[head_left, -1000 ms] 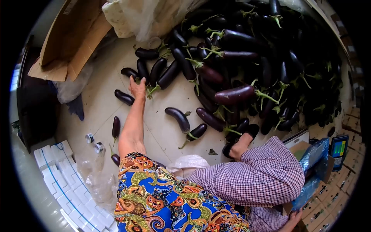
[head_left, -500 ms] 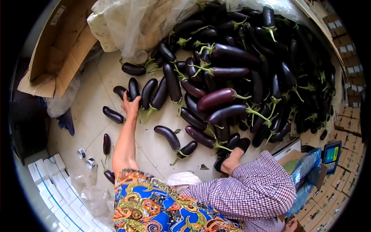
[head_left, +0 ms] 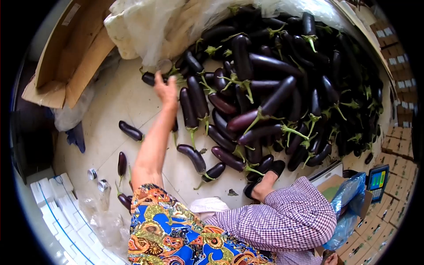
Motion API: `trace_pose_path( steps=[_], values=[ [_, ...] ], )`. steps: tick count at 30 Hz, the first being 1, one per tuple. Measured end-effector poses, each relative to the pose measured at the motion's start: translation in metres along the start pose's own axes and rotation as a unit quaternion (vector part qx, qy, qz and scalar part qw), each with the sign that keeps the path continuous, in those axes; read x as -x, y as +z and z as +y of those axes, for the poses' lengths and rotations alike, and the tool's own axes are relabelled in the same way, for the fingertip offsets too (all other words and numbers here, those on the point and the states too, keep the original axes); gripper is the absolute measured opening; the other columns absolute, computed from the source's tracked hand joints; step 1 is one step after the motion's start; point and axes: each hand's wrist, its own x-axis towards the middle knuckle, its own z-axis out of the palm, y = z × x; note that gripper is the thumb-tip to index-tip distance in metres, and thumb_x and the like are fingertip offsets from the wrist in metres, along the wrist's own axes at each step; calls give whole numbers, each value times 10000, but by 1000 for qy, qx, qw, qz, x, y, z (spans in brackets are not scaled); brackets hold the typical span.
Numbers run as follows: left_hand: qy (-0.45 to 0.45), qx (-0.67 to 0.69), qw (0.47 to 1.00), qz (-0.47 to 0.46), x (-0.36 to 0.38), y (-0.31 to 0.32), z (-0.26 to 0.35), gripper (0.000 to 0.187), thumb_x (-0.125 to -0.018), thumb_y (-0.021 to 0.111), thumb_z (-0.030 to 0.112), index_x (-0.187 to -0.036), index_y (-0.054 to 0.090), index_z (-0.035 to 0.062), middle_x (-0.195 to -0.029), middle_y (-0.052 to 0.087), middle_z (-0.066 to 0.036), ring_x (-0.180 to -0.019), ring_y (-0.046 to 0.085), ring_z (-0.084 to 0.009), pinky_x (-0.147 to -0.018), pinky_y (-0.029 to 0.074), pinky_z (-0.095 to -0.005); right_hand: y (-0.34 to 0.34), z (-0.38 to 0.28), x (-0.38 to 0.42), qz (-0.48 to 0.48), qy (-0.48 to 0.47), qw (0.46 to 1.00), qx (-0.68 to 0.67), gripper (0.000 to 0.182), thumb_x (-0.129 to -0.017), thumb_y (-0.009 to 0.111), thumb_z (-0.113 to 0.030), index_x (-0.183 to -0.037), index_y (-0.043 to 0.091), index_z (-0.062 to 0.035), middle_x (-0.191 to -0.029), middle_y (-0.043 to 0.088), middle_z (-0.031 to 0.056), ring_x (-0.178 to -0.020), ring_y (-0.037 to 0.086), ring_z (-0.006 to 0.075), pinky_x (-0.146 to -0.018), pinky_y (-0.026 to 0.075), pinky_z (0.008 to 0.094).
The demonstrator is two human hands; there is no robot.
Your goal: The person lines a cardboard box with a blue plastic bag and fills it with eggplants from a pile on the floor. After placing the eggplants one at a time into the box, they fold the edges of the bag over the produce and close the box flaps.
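Note:
My left hand (head_left: pixel 166 89) reaches forward over the tiled floor, its fingers apart over a dark eggplant (head_left: pixel 148 79) whose far end sticks out to the left. The hand covers part of that eggplant; I see no firm grip on it. Right of the hand, a long eggplant (head_left: pixel 188 108) lies with its green stem toward me, beside the big eggplant pile (head_left: pixel 274 66). Another eggplant (head_left: pixel 130 130) rests left of my forearm. My right hand (head_left: pixel 332 259) shows only in part at the bottom edge, by my checked trouser leg; its fingers are mostly hidden.
An open cardboard box (head_left: pixel 66 57) stands at the upper left. White foam blocks (head_left: pixel 57 212) and two tape rolls (head_left: pixel 104 185) are at the lower left. My foot (head_left: pixel 265 185) is at the pile's near edge. A display device (head_left: pixel 378 181) and blue plastic (head_left: pixel 349 198) sit at the right.
My left hand has moved forward and right. Eggplants that lay around it have left their spots, and two more now lie across the top of the pile.

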Motion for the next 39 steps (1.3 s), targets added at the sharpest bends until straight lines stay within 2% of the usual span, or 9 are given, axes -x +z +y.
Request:
trace_pose_path(
  steps=[4, 9, 15, 18, 21, 27, 32, 34, 39],
  values=[
    [-126, -160, 978, -49, -56, -1, -75, 673, -797, 722, 333, -1371, 490, 67, -1284, 585, -208, -1202, 547, -345, -1026, 406, -387, -26, 20, 21, 31, 20, 999, -20, 220, -716, 585, -59, -531, 472, -95, -510, 383, 14, -411, 376, 158, -386, 273, 295],
    [-136, -44, 988, -62, -71, 29, -147, 660, -798, 736, 311, -1385, 489, 135, -1286, 595, -170, -1179, 564, -302, -998, 419, -361, -49, 38, 45, 66, 48, 996, -31, 234, -706, 587, -53, -511, 466, -98, -493, 373, 10, -397, 366, 157, -374, 263, 294],
    [-318, 208, 925, -26, -32, -5, -61, 555, -766, 701, 115, -1285, 521, 191, -1117, 586, -85, -961, 571, -252, -711, 538, -414, -42, 20, 77, 98, 62, 993, -23, 251, -694, 591, -46, -487, 460, -101, -473, 360, 7, -381, 355, 155, -360, 252, 294],
    [-333, 368, 863, -98, -6, -39, -51, 548, -808, 683, 99, -1306, 477, 201, -1059, 594, -96, -889, 609, -269, -761, 553, -422, -72, 53, 18, 30, 109, 993, -15, 301, -747, 590, -85, -495, 432, -129, -472, 387, 13, -406, 370, 162, -382, 273, 307],
    [-316, 411, 842, -148, 33, -61, 20, 502, -837, 667, 97, -1293, 485, 205, -1024, 610, -102, -876, 632, -283, -811, 552, -460, -73, 52, -12, -5, 75, 997, -2, 250, -789, 606, -109, -561, 502, -102, -531, 445, 15, -469, 422, 148, -421, 321, 289],
    [-193, 363, 905, -112, 63, -67, 77, 464, -867, 652, 69, -1305, 509, 120, -1026, 636, -61, -913, 628, -165, -836, 525, -318, -76, 58, -26, -16, 34, 999, -30, 189, -858, 601, -145, -686, 584, -71, -631, 530, 22, -550, 497, 127, -470, 395, 260],
    [-116, 426, 849, -290, 81, -59, 157, 528, -923, 600, 68, -1414, 406, 87, -1162, 637, -114, -1035, 638, -206, -960, 475, -357, -63, 47, -27, -23, 15, 998, -52, 164, -906, 567, -167, -782, 602, -65, -699, 576, 29, -577, 535, 118, -486, 437, 243],
    [70, 306, 886, -342, 81, -51, 174, 281, -923, 594, 54, -1194, 625, -10, -1097, 687, -98, -1030, 632, -163, -941, 472, -300, -59, 45, -31, -31, 9, 998, -58, 164, -925, 554, -175, -820, 610, -63, -726, 594, 31, -589, 550, 114, -493, 454, 236],
    [15, 243, 921, -304, 83, -35, 167, 261, -912, 571, 31, -1157, 652, -6, -1100, 682, -66, -997, 622, -132, -913, 470, -269, -66, 50, -61, -88, -6, 993, -83, 186, -972, 519, -197, -917, 628, -57, -794, 640, 38, -616, 587, 104, -509, 497, 218]
  ],
)
